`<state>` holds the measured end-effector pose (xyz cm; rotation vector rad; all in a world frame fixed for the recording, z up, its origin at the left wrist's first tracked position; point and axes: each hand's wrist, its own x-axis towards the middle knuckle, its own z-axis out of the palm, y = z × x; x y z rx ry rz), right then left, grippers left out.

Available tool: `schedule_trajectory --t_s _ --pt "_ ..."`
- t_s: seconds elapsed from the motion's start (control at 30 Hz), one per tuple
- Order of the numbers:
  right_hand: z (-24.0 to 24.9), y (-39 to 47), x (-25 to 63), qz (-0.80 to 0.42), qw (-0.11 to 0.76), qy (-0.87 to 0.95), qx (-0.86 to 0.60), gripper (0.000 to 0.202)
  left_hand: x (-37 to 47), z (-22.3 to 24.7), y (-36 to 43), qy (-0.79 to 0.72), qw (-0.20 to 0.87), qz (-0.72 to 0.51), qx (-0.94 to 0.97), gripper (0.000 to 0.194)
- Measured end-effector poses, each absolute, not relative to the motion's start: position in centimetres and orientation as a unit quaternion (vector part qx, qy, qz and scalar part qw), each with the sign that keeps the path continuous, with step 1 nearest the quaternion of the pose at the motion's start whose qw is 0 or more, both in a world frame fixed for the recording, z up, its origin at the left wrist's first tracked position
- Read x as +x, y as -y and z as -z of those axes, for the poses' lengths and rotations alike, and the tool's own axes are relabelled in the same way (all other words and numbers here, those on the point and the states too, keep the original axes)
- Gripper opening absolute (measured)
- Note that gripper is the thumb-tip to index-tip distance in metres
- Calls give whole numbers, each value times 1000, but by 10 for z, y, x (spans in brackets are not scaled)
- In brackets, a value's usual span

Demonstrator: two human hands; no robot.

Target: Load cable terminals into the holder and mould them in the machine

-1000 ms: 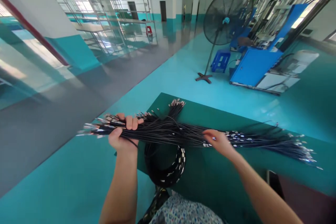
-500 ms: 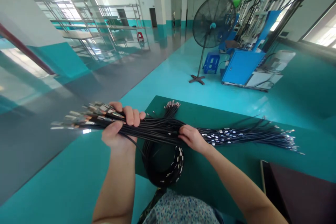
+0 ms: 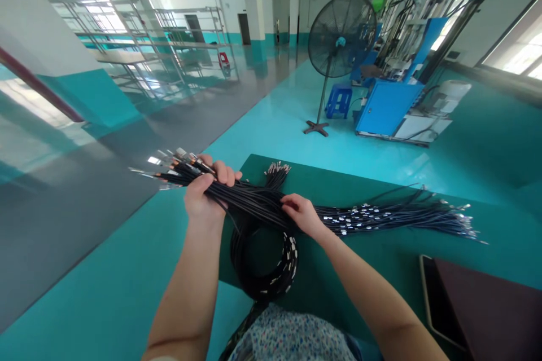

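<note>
My left hand [image 3: 214,186] is wrapped round one end of a bundle of black cables [image 3: 254,198], tilted up past the table's left edge. Bare silvery terminals [image 3: 180,163] and some copper-coloured bits stick out beyond that fist. Farther along the same bundle, my right hand [image 3: 302,214] has its fingers curled in against the cables; what the fingertips pinch is partly hidden. To the right the cables lie fanned out, with small white tags and metal tips. A coil of black cable [image 3: 241,271] with white tags lies below, its tipped end [image 3: 277,172] showing behind the bundle.
The dark green tabletop [image 3: 359,276] carries the cables. A dark flat-topped object with a pale rim [image 3: 486,304] stands at the lower right. Beyond are a standing fan [image 3: 342,39], a blue stool [image 3: 339,101], a blue machine [image 3: 389,107] and metal racks [image 3: 139,39].
My left hand has moved right and slightly up, bringing the terminal ends closer in. My right hand has shifted slightly left and up along the bundle.
</note>
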<state>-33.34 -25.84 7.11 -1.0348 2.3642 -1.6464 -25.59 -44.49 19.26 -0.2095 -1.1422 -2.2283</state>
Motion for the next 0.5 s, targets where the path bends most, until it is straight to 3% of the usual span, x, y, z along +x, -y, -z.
schedule_trajectory --t_s 0.2,0.33,0.43,0.5 --pt "-55 247 -333 378 -62 -760 -524 17 -257 -185 444 422 318 848 -35 23" --pt "-42 241 -344 273 -32 -811 -516 14 -270 -176 446 408 345 843 69 13" --pt "-53 244 -340 333 -41 -816 -470 6 -281 -174 453 373 397 824 157 16" --pt "-68 250 -328 416 -93 -794 -434 15 -288 -176 456 357 413 816 192 16"
